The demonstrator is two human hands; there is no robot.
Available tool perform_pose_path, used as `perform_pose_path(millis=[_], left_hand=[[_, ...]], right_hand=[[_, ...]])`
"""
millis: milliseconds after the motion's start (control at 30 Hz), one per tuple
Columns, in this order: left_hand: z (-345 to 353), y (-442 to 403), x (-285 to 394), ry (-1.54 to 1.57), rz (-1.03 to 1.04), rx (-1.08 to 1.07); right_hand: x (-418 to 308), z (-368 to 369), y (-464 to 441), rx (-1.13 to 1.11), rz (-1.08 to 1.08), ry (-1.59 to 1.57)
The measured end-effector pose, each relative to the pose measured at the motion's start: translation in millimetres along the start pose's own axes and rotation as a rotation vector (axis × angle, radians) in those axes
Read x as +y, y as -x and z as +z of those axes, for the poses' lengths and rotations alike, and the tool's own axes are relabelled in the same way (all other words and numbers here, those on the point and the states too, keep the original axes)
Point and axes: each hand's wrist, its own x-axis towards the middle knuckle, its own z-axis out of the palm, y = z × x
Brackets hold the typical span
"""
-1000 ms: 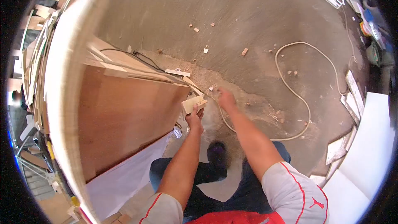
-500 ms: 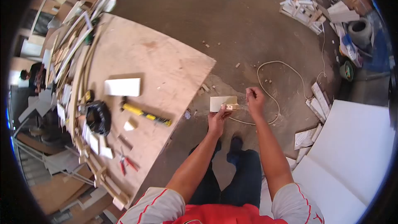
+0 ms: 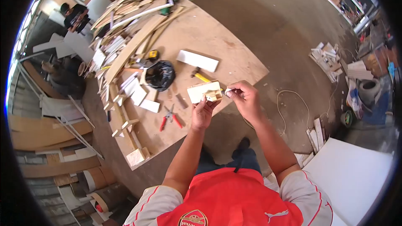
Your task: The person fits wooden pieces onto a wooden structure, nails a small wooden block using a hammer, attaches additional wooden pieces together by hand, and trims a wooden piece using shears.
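My left hand [image 3: 203,113] grips a small pale wooden block assembly [image 3: 204,92] from below, thumb on its front. The piece has a flat whitish face and a notched lower right corner. Just right of that corner, my right hand [image 3: 245,98] pinches a small whitish bit [image 3: 228,91] between thumb and fingertips; its kind is too small to make out. Behind the assembly lies a hammer [image 3: 202,77] with a yellow handle, partly hidden. Pliers [image 3: 171,118] with red handles rest on the wooden table [image 3: 226,50], left of my left hand.
A white board [image 3: 197,60] lies beyond the hammer. Left of it are a black plastic bag [image 3: 160,75], a yellow tape measure [image 3: 153,54] and piled wood strips [image 3: 134,14]. Another person [image 3: 76,18] is at the far left. A cable [image 3: 293,92] loops across the floor.
My view has turned left, and both hands with the assembly now appear over the table's edge. My right hand has come closer to the assembly, and a small whitish bit shows at its fingertips.
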Motion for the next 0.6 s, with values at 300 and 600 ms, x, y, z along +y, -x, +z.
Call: perform_pose_path(millis=[300, 600], left_hand=[[-109.5, 33.9, 155.1, -0.033, 0.146, -0.054], [-180.2, 65.0, 257.8, -0.083, 0.201, -0.07]], right_hand=[[-64.7, 190.2, 0.4, -0.176, -0.104, 0.082], [-84.3, 300.8, 9.3, -0.407, -0.139, 0.043]])
